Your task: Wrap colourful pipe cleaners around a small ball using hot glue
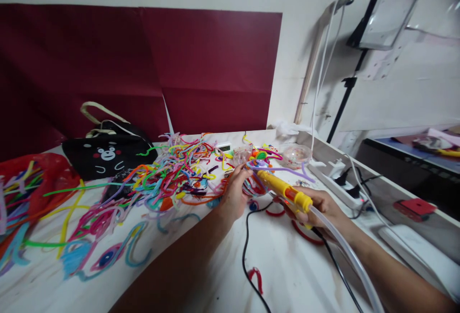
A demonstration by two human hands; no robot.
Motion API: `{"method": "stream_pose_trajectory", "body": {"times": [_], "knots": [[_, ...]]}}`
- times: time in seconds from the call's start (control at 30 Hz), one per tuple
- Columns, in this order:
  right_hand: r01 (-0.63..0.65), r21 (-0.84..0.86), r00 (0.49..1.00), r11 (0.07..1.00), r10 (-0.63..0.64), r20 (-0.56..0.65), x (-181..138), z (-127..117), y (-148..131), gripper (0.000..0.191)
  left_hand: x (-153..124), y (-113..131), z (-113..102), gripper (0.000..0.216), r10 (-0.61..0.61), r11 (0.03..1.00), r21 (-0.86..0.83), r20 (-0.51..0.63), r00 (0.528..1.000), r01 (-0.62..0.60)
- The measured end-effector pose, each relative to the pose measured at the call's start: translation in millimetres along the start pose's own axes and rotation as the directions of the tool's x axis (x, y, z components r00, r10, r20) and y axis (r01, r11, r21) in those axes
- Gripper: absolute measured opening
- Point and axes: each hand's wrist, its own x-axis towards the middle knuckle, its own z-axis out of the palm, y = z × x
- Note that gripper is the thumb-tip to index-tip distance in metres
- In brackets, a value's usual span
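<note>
In my right hand [319,207] is a yellow hot glue gun [283,189], its fingers wrapped round the grip. A long clear glue stick [354,255] sticks out of the back of the gun and curves toward me. The gun's front end points left, toward my left hand [235,191]. My left hand's fingers are pinched on a purple pipe cleaner [283,171], which reaches to the right past the gun. Small coloured parts sit close to the fingertips, and I cannot make out their exact shape. Red pipe cleaner pieces [256,279] lie on the white table.
A tangled heap of coloured pipe cleaners [168,174] spreads over the left. Behind it stands a black bag [108,155], with a red plastic bag [57,174] further left. A clear round tub [296,155], a power strip [338,183] and black cords [246,246] lie around.
</note>
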Motion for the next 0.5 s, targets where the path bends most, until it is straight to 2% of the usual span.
{"method": "stream_pose_trajectory", "body": {"times": [0.3, 0.5], "knots": [[-0.051, 0.045, 0.999, 0.998, 0.051, 0.004, -2.2, 6.1, -6.8, 0.056, 1.8, -0.4, -1.8, 0.062, 0.001, 1.0, 0.014, -0.006, 1.0, -0.001], [-0.006, 0.056, 1.0, 0.998, 0.007, -0.019, -1.1, 1.0, -0.2, 0.05, 0.4, 0.3, -1.1, 0.065, 0.005, 0.999, 0.034, 0.029, 1.0, -0.006]]}}
